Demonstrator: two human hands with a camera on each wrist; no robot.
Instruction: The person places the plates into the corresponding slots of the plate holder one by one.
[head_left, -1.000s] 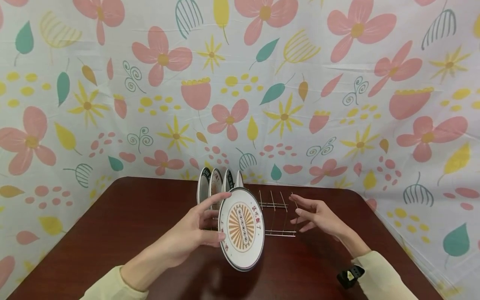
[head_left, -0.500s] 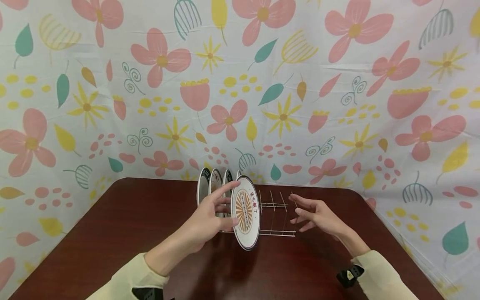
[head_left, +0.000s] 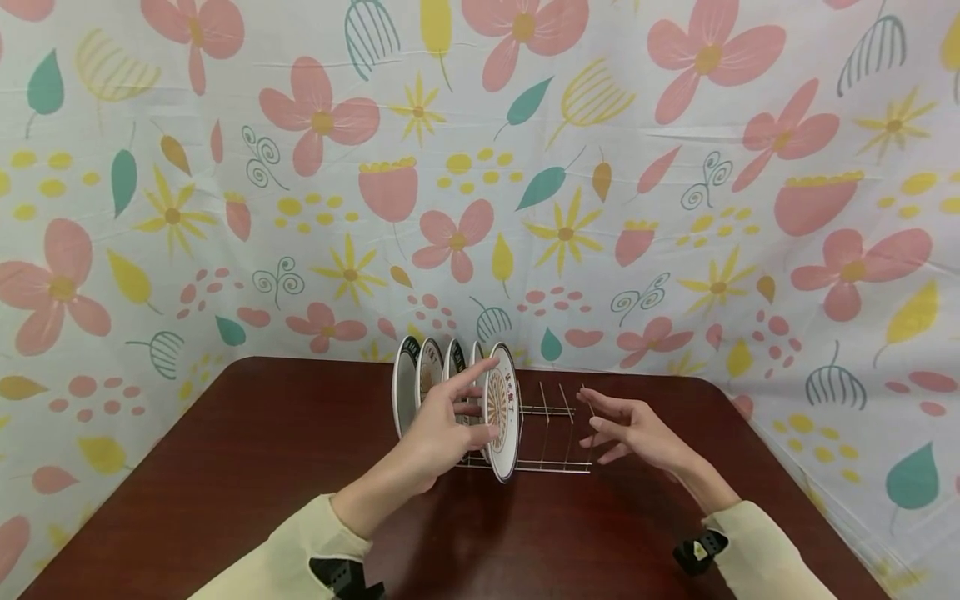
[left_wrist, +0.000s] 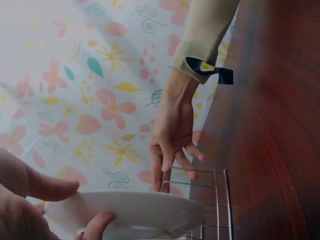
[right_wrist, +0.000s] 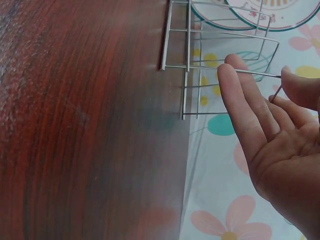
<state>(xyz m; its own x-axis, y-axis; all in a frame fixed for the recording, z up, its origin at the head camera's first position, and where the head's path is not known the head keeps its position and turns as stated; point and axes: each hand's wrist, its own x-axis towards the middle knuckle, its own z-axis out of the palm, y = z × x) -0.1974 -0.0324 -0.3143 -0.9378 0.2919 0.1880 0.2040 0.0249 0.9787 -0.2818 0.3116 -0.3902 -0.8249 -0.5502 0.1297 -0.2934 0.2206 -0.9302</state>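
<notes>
A white plate [head_left: 506, 412] with a dark rim, an orange sunburst and red lettering stands nearly upright, its face to the right. My left hand [head_left: 442, 423] grips its left edge, thumb in front and the other fingers partly hidden behind. The plate is over or in the wire dish rack [head_left: 555, 467]; whether it rests on the wires I cannot tell. At the rack's right end, my right hand [head_left: 637, 432] pinches the upright end wire between thumb and fingers. In the left wrist view the plate [left_wrist: 130, 210] shows nearly edge-on, below the right hand [left_wrist: 172, 130].
Several other plates [head_left: 406, 385] stand upright in the left half of the rack, partly behind my left hand. Thin wire dividers [head_left: 545, 402] rise on the right half. The dark red wooden table [head_left: 247, 467] ends at a flower-patterned cloth [head_left: 457, 167] behind.
My left hand has carried the plate away from me and to the right, in line with the other plates, and turned it more edge-on. My right hand has stayed at the rack's end.
</notes>
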